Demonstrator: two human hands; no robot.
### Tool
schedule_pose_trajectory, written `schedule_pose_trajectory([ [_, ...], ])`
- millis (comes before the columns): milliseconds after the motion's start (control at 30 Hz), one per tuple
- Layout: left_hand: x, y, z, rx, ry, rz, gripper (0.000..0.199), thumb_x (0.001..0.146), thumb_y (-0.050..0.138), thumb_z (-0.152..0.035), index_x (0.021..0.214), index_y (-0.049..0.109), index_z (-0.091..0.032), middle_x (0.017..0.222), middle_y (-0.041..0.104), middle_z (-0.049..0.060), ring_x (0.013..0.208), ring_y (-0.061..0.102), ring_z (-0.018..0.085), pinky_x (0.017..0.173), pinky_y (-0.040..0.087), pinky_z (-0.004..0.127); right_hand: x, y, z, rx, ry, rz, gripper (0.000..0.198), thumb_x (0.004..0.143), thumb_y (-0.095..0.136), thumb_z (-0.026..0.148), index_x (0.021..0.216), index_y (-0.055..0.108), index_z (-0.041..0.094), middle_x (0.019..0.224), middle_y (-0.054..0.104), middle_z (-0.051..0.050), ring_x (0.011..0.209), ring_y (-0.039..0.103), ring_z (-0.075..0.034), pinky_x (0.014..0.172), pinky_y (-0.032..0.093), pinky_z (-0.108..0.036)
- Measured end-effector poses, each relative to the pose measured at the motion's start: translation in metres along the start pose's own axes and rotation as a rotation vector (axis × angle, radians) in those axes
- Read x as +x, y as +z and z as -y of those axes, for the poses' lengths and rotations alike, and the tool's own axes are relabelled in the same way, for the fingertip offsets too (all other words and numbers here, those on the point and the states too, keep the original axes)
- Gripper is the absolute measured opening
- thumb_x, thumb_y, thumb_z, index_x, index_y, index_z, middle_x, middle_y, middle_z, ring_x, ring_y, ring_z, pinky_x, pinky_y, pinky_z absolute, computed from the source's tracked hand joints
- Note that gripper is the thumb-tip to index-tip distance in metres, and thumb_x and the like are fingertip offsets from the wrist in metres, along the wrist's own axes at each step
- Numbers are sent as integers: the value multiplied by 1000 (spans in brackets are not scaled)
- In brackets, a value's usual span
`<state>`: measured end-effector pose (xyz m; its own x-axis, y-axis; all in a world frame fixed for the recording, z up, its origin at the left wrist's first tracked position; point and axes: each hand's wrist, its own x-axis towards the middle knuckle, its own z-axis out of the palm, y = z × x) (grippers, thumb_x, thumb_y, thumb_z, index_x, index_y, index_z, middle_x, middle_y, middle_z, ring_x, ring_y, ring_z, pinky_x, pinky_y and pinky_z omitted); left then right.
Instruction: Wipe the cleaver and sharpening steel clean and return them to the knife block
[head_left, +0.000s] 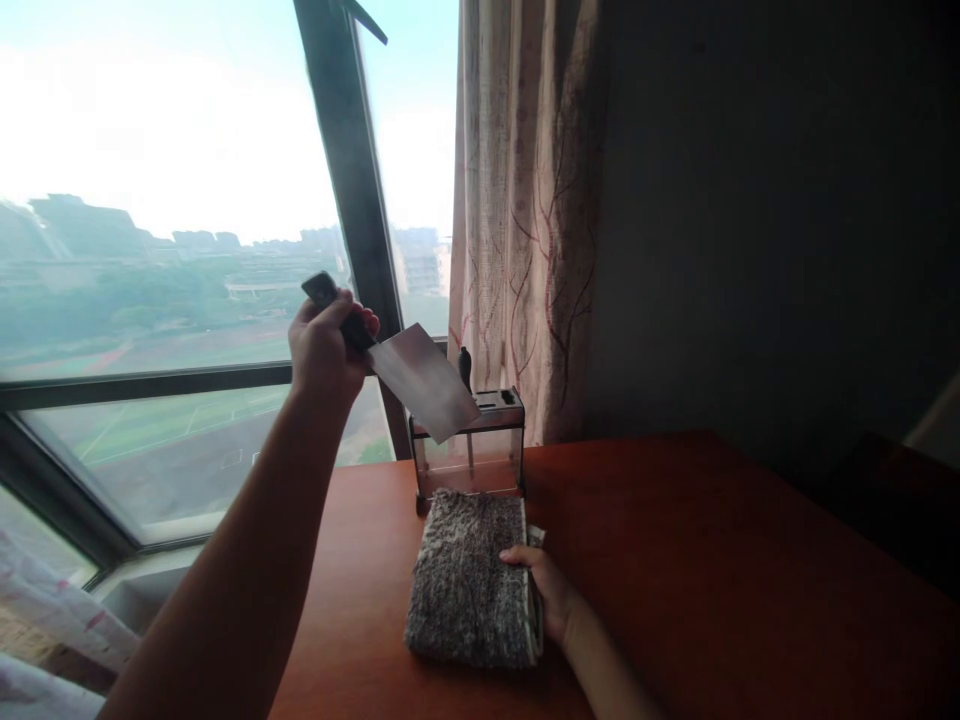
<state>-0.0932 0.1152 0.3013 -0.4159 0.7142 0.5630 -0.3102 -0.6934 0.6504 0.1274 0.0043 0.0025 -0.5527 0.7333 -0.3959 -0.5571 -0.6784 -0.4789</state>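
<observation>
Raised in front of the window, my left hand [330, 345] is wrapped round the black handle of a cleaver [426, 382]. Its broad metal blade points down to the right and overlaps the top of a clear-sided knife block [442, 460] in this view; whether the two touch I cannot tell. Another black-handled tool [465, 368] stands upright in the block. Lower down, my right hand [551, 590] grips the right edge of a folded grey cloth [472, 585], thumb on top and the other fingers hidden beneath. The fuzzy cloth is just in front of the block.
A reddish-brown wooden table [675, 560] extends to the right. Behind the block hangs a patterned curtain [525, 200], beside a dark wall [772, 220]. The window frame [352, 180] slants close by my left arm, and more curtain fabric [60, 620] lies at the lower left.
</observation>
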Motion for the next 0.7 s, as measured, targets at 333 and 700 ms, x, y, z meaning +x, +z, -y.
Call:
schedule_pose_trajectory([
  [333, -46, -71, 22, -102, -197, -236, 12, 73, 64, -9, 76, 57, -17, 58, 54, -4, 53, 55, 10, 55, 50, 23, 0, 0, 0, -1, -4, -36, 27, 65, 60, 24, 90, 62, 12, 70, 71, -9, 76, 70, -26, 79, 52, -41],
  [700, -120, -119, 52, -486, -702, -401, 24, 90, 42, -8, 69, 53, -13, 57, 51, -1, 49, 52, 8, 53, 49, 22, -13, 6, 7, 179, -175, 125, 36, 74, 58, 31, 104, 66, 12, 88, 75, -12, 90, 69, -29, 87, 49, -45],
])
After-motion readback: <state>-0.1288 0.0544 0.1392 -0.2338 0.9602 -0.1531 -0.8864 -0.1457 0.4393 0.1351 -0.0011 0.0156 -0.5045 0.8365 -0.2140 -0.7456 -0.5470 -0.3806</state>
